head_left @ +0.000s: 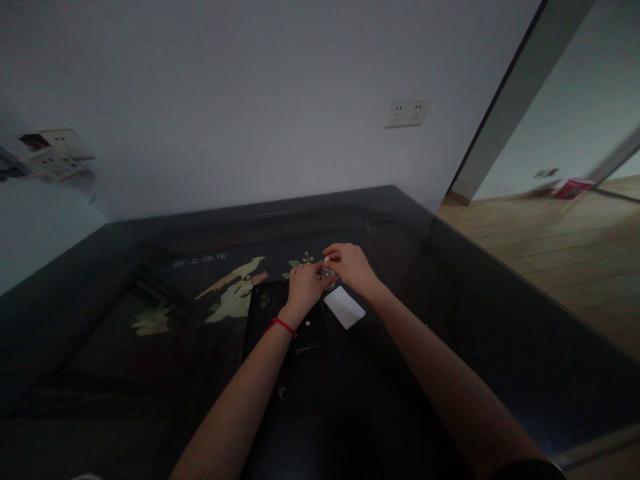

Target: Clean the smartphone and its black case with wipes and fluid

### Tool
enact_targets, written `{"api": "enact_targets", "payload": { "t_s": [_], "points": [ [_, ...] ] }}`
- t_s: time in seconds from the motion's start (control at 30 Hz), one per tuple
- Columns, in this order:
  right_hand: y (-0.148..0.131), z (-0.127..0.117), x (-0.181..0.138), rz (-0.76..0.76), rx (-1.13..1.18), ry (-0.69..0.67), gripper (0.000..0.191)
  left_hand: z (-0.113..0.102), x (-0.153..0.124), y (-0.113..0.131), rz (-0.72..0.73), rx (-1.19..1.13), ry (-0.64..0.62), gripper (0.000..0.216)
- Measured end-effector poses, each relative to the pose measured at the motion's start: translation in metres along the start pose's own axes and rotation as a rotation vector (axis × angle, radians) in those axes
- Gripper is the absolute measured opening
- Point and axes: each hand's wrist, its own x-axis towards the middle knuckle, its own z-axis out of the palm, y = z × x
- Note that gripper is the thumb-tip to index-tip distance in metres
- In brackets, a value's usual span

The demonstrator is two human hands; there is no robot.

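Note:
Both my hands meet over a dark lacquered table point(475, 320) with a pale bird inlay point(235, 287). My left hand point(303, 288), with a red string at the wrist, is closed in a pinch. My right hand point(350, 265) is also closed, fingers curled. Between them they hold a small pale object point(327, 273) that I cannot make out. Under my left hand lie two dark flat things like phones point(267, 310), one smaller point(311, 333). A white slip of paper point(344, 307) lies just beneath my right wrist.
A white wall runs behind the table with a double socket point(407, 113). Boxes or fittings point(55, 157) hang on the left wall. Wooden floor point(550, 247) opens to the right past a doorway, with a red item point(570, 189) on it.

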Motion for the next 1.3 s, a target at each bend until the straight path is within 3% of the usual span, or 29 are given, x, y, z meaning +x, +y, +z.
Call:
{"api": "enact_targets", "payload": {
  "t_s": [0.33, 0.67, 1.3],
  "points": [
    [0.0029, 0.0029, -0.0002, 0.030, -0.007, 0.050, 0.006, 0.0025, 0.0006, -0.0008, 0.011, 0.016, 0.002, 0.032],
    [0.0078, -0.0032, 0.0049, -0.144, 0.107, -0.058, 0.023, 0.0020, 0.0007, 0.0001, 0.013, 0.021, 0.001, 0.028],
    [0.0006, -0.0031, -0.0003, -0.091, -0.023, 0.077, 0.008, -0.0003, 0.0001, 0.0016, 0.014, 0.006, -0.008, 0.026]
  ]
}}
